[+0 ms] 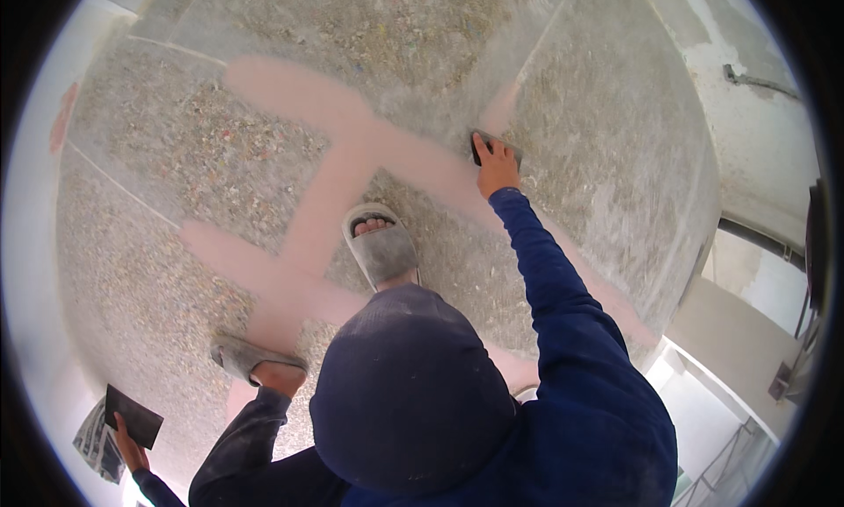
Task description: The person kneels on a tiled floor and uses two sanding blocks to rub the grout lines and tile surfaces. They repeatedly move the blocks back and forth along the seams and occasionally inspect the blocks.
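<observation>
My right hand [498, 168] reaches forward on a blue-sleeved arm and presses a small dark flat tool [492, 143] against a pink filler strip [352, 146] on the speckled grey floor panels [220, 168]. The pink strips run along the panel joints and cross one another. My left hand [130, 445] is low at the left edge and holds a dark flat rectangular board [134, 415]. Under that hand lies a striped grey sheet [98, 441].
My feet in grey slippers [381, 250] [249, 357] stand on the panels near the pink crossing. A dark hood [409, 393] fills the lower centre. A pale plastered wall [756, 129] with a pipe rises at the right, and a stair railing [730, 463] shows below it.
</observation>
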`<state>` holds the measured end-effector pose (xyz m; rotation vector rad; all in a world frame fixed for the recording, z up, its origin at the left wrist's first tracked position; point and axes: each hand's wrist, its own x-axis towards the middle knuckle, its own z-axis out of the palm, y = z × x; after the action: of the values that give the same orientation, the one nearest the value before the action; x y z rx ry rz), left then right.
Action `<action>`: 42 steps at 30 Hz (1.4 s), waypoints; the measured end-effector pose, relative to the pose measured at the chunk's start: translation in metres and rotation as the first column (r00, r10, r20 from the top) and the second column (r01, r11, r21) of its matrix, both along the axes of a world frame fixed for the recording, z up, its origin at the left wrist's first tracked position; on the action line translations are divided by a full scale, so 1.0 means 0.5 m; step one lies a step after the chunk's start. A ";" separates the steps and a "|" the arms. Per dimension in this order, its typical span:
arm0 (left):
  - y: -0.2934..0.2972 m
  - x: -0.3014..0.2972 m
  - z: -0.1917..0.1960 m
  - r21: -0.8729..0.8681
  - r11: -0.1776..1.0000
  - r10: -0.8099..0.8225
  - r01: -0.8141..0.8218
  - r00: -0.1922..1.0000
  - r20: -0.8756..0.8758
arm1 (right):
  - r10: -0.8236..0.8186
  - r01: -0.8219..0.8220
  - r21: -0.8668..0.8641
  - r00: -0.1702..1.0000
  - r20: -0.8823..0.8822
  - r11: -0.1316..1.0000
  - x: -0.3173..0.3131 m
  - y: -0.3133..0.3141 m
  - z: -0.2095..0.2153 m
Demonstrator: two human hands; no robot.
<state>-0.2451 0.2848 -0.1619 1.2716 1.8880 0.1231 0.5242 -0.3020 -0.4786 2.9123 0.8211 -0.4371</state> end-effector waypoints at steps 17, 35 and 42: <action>0.014 0.001 -0.012 -0.078 0.997 0.004 -0.007 1.000 -0.030 | -0.092 0.101 -0.051 0.984 0.152 0.994 0.318 -0.017 0.004; 0.056 0.019 -0.012 -0.010 0.999 -0.046 0.046 0.998 -0.046 | 0.083 -0.087 -0.074 0.995 -0.058 0.993 0.081 -0.014 0.024; 0.047 0.012 -0.009 -0.021 0.997 -0.081 0.080 0.995 -0.057 | 0.142 -0.144 -0.055 0.989 -0.048 0.988 -0.014 -0.031 0.030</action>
<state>-0.2391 0.3082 -0.1664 1.3492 1.8796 0.0260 0.5170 -0.3177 -0.4636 2.7760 0.9978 -0.5050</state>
